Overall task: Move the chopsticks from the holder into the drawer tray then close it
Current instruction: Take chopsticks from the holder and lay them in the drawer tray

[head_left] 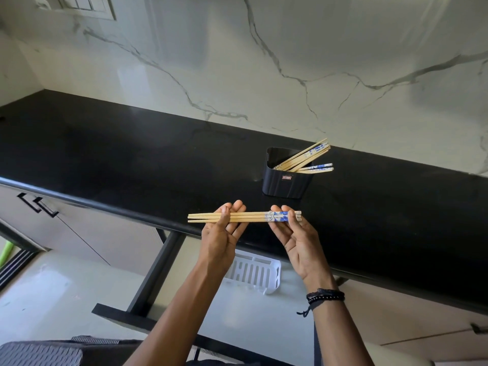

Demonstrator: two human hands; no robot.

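Note:
A small bundle of wooden chopsticks (253, 217) with blue-patterned ends lies level between my hands, over the counter's front edge. My left hand (224, 235) holds the plain tips, thumb across them and fingers under. My right hand (293, 235) pinches the patterned ends. Several more chopsticks (306, 159) lean in the black holder (286, 184) on the counter behind. Below my hands the drawer (155, 262) stands open, with a white slotted tray (254, 273) inside, partly hidden by my left forearm.
The black countertop (118, 154) runs across the view with a white marble wall (264, 62) behind. Closed cabinet doors with black handles (38, 204) sit at the left. A grey woven surface (39, 353) shows at the bottom left.

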